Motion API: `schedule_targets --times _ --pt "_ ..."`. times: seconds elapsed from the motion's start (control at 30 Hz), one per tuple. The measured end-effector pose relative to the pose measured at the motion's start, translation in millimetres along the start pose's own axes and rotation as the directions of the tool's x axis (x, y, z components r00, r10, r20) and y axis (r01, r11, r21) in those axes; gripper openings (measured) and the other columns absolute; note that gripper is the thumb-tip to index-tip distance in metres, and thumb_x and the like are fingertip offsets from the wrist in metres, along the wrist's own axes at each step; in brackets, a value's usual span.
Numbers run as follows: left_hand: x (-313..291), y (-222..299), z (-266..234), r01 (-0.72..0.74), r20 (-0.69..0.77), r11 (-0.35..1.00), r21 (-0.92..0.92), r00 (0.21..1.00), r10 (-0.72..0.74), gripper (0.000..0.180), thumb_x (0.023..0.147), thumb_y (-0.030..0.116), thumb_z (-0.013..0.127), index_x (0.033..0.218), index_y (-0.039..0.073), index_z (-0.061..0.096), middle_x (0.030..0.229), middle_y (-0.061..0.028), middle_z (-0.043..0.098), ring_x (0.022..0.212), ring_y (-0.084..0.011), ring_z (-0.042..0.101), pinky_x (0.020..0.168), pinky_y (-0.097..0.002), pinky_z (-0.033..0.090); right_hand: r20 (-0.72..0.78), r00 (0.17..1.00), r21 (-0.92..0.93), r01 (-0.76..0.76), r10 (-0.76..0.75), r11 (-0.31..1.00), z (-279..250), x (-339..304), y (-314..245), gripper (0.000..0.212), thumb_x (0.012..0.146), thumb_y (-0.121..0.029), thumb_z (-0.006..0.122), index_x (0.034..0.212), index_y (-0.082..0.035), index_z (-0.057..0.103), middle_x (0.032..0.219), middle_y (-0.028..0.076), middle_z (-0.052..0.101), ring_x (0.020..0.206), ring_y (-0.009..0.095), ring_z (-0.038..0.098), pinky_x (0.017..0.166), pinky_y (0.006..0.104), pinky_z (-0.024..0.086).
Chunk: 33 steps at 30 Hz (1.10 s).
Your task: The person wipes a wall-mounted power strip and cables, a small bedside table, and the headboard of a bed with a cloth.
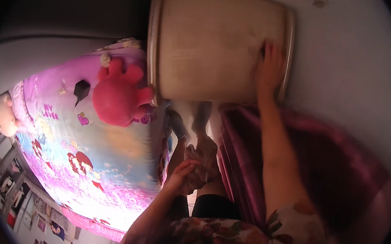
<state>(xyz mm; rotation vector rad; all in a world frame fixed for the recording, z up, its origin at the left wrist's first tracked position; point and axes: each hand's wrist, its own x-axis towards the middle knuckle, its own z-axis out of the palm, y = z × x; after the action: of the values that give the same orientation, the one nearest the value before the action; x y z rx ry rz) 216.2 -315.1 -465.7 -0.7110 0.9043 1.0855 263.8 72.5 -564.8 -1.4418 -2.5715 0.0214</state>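
My left hand (184, 173) is low in front of my lap, its fingers closed on a crumpled, pale, see-through wad (205, 165); I cannot tell if it is thin plastic or cloth. Stretched forward, my right hand (271, 70) is at the right side of a tan cabinet top (208, 43). Its fingers are bent together over that surface. A small dark spot (263, 49) shows at the fingertips, too dim to name.
To the left, a bed with a pink and blue cartoon-print sheet (125, 162) bears a red plush toy (118, 96) and a small black object (81, 91). A dark magenta curtain (245, 145) hangs at the right, beside a pale wall (347, 66).
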Motion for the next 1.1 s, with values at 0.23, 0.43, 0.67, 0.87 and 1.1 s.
schedule_targets --times 0.23,0.43,0.67,0.87,1.1 --pt "-18 -5 -10 -0.133 0.155 0.980 0.148 0.982 0.110 0.030 0.091 0.026 0.048 0.114 0.006 0.047 0.092 -0.0071 0.057 0.080 -0.0162 0.057 0.071 -0.0256 0.047 0.328 0.922 0.650 -0.064 -0.203 0.757 -64 -196 -69 0.041 0.074 -0.005 0.053 0.115 -0.008 0.055 0.121 0.016 0.051 0.112 0.033 0.046 0.096 0.0404 0.034" --pt "-38 -15 -61 -0.407 -0.085 0.855 0.321 0.887 0.454 0.037 0.088 0.022 0.051 0.115 -0.002 0.046 0.104 -0.0089 0.055 0.094 -0.0167 0.053 0.082 -0.0275 0.042 0.428 0.413 0.882 0.005 -0.804 0.471 -165 -198 -201 0.035 0.079 -0.014 0.056 0.112 -0.006 0.056 0.118 0.014 0.052 0.113 0.030 0.046 0.094 0.0372 0.036" --pt "-107 8 -61 -0.361 -0.096 0.930 -0.068 0.930 0.354 0.025 0.081 0.009 0.058 0.105 0.004 0.052 0.075 -0.0037 0.058 0.067 -0.0145 0.057 0.060 -0.0247 0.045 0.151 0.791 0.700 0.339 -0.593 0.629 -138 -76 -301 0.076 0.065 -0.016 0.071 0.132 -0.011 0.034 0.133 0.021 0.033 0.116 0.040 0.038 0.097 0.0420 0.035" --pt "-131 3 -82 -0.368 -0.068 0.929 0.034 0.927 0.369 0.018 0.081 0.010 0.058 0.097 0.003 0.054 0.071 -0.0035 0.057 0.061 -0.0147 0.056 0.056 -0.0252 0.044 0.259 0.668 0.634 0.427 -0.698 0.645 -145 -71 -320 0.069 0.060 -0.015 0.074 0.122 -0.010 0.044 0.127 0.018 0.037 0.113 0.037 0.039 0.094 0.0413 0.037" --pt "-134 7 -93 -0.406 -0.128 0.913 -0.046 0.909 0.397 0.019 0.081 0.010 0.058 0.097 0.000 0.054 0.071 -0.0061 0.058 0.059 -0.0155 0.056 0.054 -0.0261 0.045 0.212 0.949 0.448 0.117 -0.233 0.886 -132 -2 -157 0.062 0.070 -0.024 0.068 0.123 -0.002 0.043 0.123 0.019 0.045 0.116 0.032 0.041 0.099 0.0366 0.033"
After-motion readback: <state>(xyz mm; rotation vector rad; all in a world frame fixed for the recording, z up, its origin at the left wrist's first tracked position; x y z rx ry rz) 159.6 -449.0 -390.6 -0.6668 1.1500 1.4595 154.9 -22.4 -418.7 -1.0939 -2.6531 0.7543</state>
